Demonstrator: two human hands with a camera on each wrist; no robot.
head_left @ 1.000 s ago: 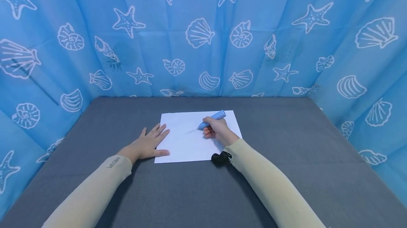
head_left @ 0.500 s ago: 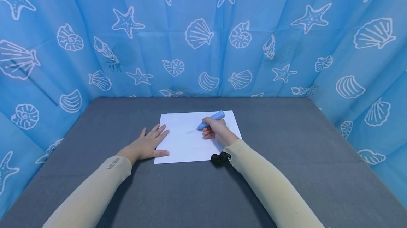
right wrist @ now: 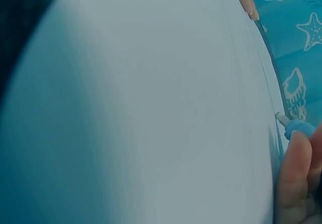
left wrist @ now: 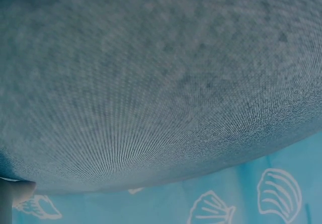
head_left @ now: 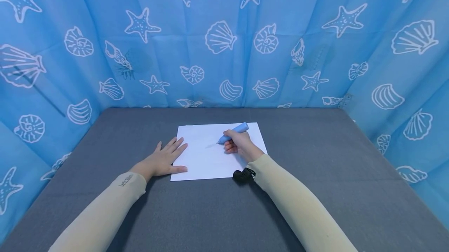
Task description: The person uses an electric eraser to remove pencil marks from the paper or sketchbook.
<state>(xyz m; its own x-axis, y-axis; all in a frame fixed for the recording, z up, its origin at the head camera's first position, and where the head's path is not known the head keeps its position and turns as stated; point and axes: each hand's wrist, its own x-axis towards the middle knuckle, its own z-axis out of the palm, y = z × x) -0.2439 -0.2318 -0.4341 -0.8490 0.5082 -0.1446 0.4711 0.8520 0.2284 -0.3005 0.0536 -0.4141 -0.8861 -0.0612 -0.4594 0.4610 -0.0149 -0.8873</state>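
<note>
A white sheet of paper (head_left: 200, 164) lies on the grey table. My right hand (head_left: 242, 144) holds a thick blue marker (head_left: 242, 127) over the sheet's right half, its tip pointing down and left. In the right wrist view the marker's pale tip (right wrist: 282, 118) is at the paper surface; whether it touches I cannot tell. A faint shadow runs left from the tip, and I see no clear drawn line. On the left edge of the sheet rests my left hand (head_left: 163, 160), fingers spread flat. Only a bit of that hand (left wrist: 17, 191) shows in the left wrist view.
Grey cloth covers the table (head_left: 315, 146) around the paper. Blue curtains (head_left: 224, 64) with white shells and starfish stand along the back and both sides. A black device (head_left: 243, 175) sits at the right wrist, by the paper's lower edge.
</note>
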